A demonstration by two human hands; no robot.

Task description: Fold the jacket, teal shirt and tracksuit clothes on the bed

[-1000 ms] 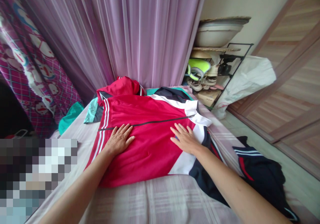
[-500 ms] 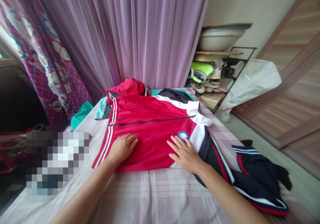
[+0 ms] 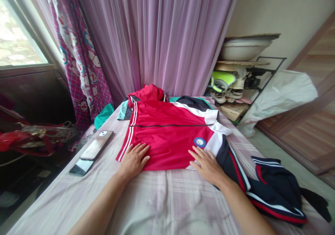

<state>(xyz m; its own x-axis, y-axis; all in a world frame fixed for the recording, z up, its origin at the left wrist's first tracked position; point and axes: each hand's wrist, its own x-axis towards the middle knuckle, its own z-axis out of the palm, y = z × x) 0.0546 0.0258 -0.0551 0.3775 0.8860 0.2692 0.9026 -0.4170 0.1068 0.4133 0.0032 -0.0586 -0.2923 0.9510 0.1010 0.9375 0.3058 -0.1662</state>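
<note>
A red zip-up track jacket [image 3: 167, 140] lies spread front-up on the bed, its striped hem to the left and white collar to the right. My left hand [image 3: 134, 160] rests flat on the jacket's near edge by the hem, fingers spread. Just below the round blue badge [image 3: 200, 142], my right hand [image 3: 206, 163] lies flat with its fingers apart, touching the red and white cloth. The near navy sleeve [image 3: 277, 189], with red and white stripes, stretches to the right past my right forearm.
Two phones lie on the left of the plaid sheet [image 3: 157, 207]; one is a white phone [image 3: 97, 146]. Another red garment [image 3: 149, 92] is bunched behind the jacket. A rack [image 3: 272, 64] with shoes and a basin stands at the right, beside a white bag [image 3: 288, 92].
My view has shifted left, revealing the window. My left hand has drawn back to the jacket's near edge with fingers more spread; my right hand has slid slightly nearer, off the badge.
</note>
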